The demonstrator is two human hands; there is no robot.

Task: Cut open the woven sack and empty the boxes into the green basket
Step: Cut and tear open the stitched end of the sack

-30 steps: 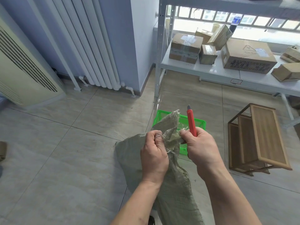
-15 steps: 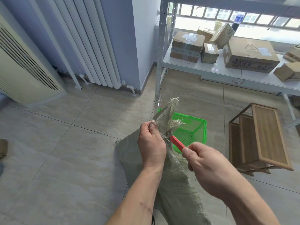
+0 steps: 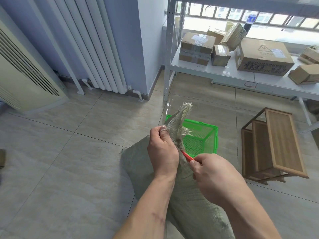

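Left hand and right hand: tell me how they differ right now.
The left hand grips the sack's gathered neck, while the right hand holds the red cutter. The left hand sits higher, fist upright; the right hand sits lower, pointing the cutter at the woven sack just below the left hand. Both work at the sack, in front of the green basket.

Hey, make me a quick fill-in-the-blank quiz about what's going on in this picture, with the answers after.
1. The left hand grips the bunched top of the woven ____.
2. The right hand holds a cutter whose handle is ____ in colour.
3. The green basket stands on the ____, beyond the hands.
4. The cardboard boxes rest on a white ____.

Answers: sack; red; floor; shelf
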